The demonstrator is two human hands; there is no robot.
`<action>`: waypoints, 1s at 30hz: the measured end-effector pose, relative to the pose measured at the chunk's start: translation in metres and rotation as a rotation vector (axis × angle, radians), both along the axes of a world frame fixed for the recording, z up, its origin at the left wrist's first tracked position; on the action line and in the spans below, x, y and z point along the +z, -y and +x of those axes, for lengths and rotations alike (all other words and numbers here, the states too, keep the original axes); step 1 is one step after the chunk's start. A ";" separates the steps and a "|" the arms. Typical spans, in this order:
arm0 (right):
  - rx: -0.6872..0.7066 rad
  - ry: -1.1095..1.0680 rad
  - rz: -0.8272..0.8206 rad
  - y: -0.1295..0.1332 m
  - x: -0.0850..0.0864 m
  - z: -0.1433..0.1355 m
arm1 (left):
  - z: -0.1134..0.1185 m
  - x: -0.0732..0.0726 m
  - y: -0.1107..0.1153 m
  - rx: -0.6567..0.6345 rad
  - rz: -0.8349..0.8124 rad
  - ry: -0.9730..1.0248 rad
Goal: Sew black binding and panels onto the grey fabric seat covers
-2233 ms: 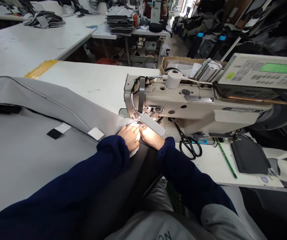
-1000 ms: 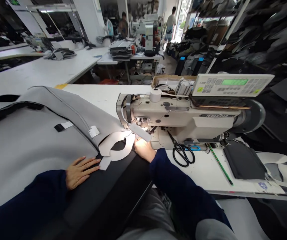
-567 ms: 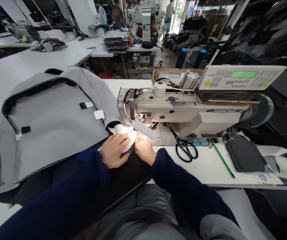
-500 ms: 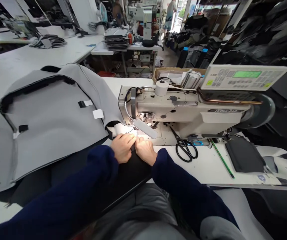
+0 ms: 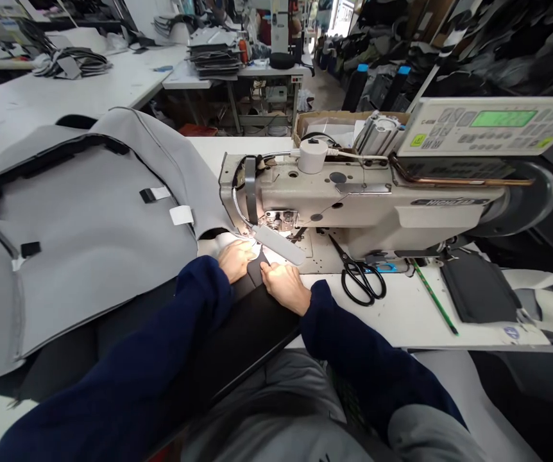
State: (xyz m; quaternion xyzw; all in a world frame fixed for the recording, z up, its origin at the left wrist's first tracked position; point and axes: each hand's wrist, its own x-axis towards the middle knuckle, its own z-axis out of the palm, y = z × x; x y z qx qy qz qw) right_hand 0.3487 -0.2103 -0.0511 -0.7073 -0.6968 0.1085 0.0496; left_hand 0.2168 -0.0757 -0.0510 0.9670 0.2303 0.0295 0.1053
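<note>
A large grey fabric cover (image 5: pixel 98 256), black on its underside, spreads over the left of the table up to the sewing machine (image 5: pixel 324 199). My left hand (image 5: pixel 236 260) rests on the fabric just below the lit needle area, its fingers bent over the white and grey material. To its right, my right hand (image 5: pixel 286 285) pinches the edge of the dark fabric (image 5: pixel 256 269) between thumb and fingers. The two hands are apart, with dark fabric showing between them. The machine's lamp hides part of the needle area.
Black scissors (image 5: pixel 363 279) lie right of my right hand, with a green pencil (image 5: pixel 435 298) farther right. A control panel (image 5: pixel 493 125) stands above the machine. Behind are a cardboard box (image 5: pixel 300 125), stacked dark pieces (image 5: pixel 213 61) and another table (image 5: pixel 127 80).
My left hand has moved away from my right hand, up and left toward the needle area, uncovering dark fabric between them. The view has shifted slightly, so the panel sits higher and farther right.
</note>
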 end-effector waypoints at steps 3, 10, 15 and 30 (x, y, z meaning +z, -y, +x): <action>0.013 0.012 0.028 -0.004 -0.004 0.002 | 0.006 0.000 0.009 0.006 0.063 -0.037; 0.059 0.068 0.167 -0.011 -0.015 0.003 | 0.015 -0.006 0.014 0.203 0.076 0.114; 0.378 -0.078 0.339 0.007 -0.010 0.011 | 0.005 -0.001 0.018 0.139 0.092 0.078; 0.660 -0.052 0.283 0.032 -0.013 -0.049 | 0.009 -0.001 0.039 0.124 0.135 -0.050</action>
